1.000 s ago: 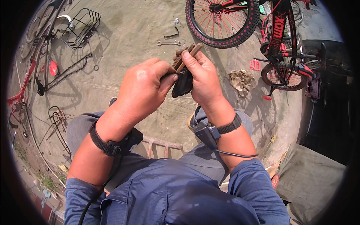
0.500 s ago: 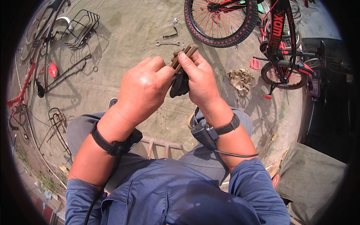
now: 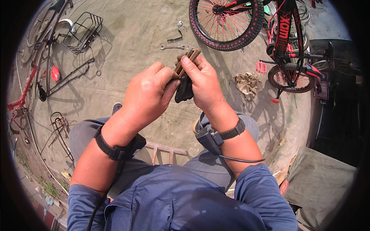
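Between my hands is a part with rusty brown bars (image 3: 194, 56) and a dark black piece (image 3: 184, 91) hanging below them. My right hand (image 3: 207, 84) is closed around it, thumb pressed along the bars and fingers behind. Against its left side, my left hand (image 3: 147, 89) is closed in a pinch where the bars meet the black piece. Whatever lies between those left fingertips is too small and hidden to name. Just beyond the hands, an open-end wrench (image 3: 172, 47) lies on the ground.
A black and red bicycle (image 3: 286, 34) stands at the right, its front wheel (image 3: 227, 25) near my hands. A crumpled cloth (image 3: 248, 84) lies below. At left are a wire basket (image 3: 82, 32), a chain (image 3: 71, 79) and another bicycle frame (image 3: 29, 82). A wooden stool (image 3: 165, 148) is between my legs.
My left thumb has come down and straightened beside the black piece. The held part has shifted slightly toward me, and my right hand keeps its grip.
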The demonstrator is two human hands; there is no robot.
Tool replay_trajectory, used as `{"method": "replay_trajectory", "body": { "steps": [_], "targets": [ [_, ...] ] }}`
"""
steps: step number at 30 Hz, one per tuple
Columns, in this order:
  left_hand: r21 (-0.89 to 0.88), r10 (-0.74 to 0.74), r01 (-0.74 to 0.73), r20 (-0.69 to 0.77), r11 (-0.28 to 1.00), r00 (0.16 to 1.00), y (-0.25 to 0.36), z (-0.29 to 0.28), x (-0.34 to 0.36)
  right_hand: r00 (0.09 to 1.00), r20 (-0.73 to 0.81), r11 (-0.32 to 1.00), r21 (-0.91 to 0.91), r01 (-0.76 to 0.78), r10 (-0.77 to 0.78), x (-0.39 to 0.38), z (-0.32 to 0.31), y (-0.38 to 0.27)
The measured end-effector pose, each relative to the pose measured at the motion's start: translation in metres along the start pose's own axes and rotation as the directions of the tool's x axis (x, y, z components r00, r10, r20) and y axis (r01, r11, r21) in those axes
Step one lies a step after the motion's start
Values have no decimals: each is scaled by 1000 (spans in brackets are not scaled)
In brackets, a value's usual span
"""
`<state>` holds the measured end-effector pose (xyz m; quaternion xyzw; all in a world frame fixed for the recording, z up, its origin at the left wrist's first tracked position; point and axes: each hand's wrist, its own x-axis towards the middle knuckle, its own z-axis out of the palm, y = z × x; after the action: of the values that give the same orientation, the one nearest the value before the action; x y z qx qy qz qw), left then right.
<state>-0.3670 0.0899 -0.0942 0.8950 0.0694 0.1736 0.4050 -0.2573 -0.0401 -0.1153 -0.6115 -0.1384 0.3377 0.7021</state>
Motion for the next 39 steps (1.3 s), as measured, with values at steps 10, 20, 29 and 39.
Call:
{"method": "replay_trajectory", "body": {
  "steps": [10,20,29,39],
  "targets": [
    [-293,-216,247,133,924,967,1,2,-2,999,-46,1000,-11,18,-19,-3,5,-2],
    [-338,-227,244,91,909,970,0,7,-3,999,-37,1000,-9,23,-23,-1,3,-2],
    [-541,-429,477,222,693,875,-14,6,-8,990,-72,959,268,-94,117,6,-10,-12],
    [-589,-354,683,586,432,729,-23,0,-12,977,154,873,444,-202,147,12,-32,-15]
  ]
}}
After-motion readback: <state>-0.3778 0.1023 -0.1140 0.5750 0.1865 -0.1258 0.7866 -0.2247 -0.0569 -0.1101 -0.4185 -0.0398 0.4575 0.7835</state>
